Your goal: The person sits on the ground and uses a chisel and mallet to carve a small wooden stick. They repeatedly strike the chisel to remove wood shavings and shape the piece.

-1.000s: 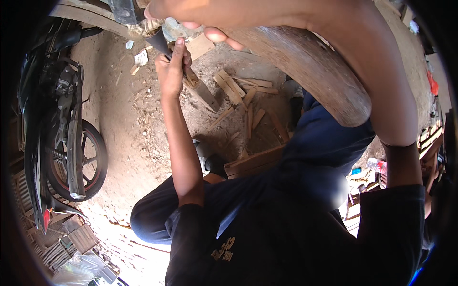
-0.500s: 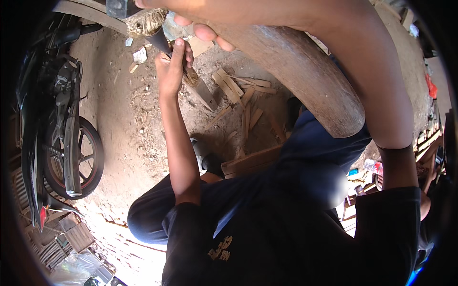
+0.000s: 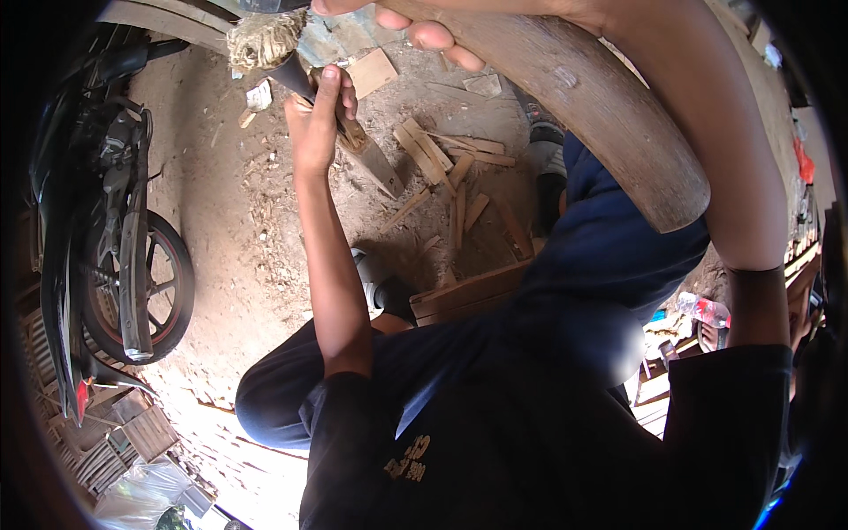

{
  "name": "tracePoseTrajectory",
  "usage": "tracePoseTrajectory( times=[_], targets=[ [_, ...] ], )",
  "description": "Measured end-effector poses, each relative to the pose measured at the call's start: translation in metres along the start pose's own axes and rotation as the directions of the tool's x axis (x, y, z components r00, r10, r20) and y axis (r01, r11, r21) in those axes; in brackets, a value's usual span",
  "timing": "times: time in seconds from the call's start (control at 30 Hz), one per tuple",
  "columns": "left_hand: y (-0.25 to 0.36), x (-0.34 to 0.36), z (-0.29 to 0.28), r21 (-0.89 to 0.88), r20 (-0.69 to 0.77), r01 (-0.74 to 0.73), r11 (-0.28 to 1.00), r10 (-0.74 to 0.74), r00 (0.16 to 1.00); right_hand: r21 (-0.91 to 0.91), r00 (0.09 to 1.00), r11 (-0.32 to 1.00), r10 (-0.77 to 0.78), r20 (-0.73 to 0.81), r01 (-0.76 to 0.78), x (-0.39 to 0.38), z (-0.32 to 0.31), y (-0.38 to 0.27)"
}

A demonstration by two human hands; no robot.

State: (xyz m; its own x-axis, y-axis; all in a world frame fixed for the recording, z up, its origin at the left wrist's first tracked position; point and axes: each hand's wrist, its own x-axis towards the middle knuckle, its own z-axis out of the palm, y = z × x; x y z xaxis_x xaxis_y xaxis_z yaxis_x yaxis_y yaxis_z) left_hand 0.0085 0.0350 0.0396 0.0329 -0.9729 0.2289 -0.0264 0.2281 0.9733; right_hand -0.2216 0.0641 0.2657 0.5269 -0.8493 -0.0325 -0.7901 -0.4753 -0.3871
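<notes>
My left hand (image 3: 315, 124) is closed around the dark conical socket of a chisel (image 3: 290, 76). The chisel's wooden butt (image 3: 265, 40) is frayed into pale fibres. Below my fist extends a greyish, straight-edged length (image 3: 378, 168); whether it is the blade or a piece of wood, I cannot tell. My right hand (image 3: 433, 35), partly cut off by the top edge, wraps a thick, worn wooden handle (image 3: 592, 97) that slants toward my right forearm. At the top edge, just above the frayed butt, a dark head belonging to this mallet-like tool shows only in part.
Split wood pieces (image 3: 455, 168) lie on the dirt floor before me. A wooden board (image 3: 468, 296) sits between my legs. To the left stands a motorcycle (image 3: 132, 256). A plastic bottle (image 3: 704, 309) lies at right, with stacked wood (image 3: 146, 433) at lower left.
My right hand and the wooden handle have shifted right and slightly upward, and the dark head has slid mostly out of the top edge. My left hand with the chisel has barely moved.
</notes>
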Motion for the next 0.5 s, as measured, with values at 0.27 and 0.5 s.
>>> tracePoseTrajectory(
  times=[0.27,0.5],
  targets=[
    [-0.003,0.006,0.010,-0.046,0.004,0.000,0.999,0.000,1.000,0.013,0.999,0.999,-0.028,-0.043,0.029,0.003,-0.003,-0.003],
    [-0.004,0.007,0.014,-0.054,0.005,0.015,0.998,-0.015,1.000,0.151,0.989,0.977,-0.147,-0.013,0.147,0.003,0.020,0.009]
  ],
)
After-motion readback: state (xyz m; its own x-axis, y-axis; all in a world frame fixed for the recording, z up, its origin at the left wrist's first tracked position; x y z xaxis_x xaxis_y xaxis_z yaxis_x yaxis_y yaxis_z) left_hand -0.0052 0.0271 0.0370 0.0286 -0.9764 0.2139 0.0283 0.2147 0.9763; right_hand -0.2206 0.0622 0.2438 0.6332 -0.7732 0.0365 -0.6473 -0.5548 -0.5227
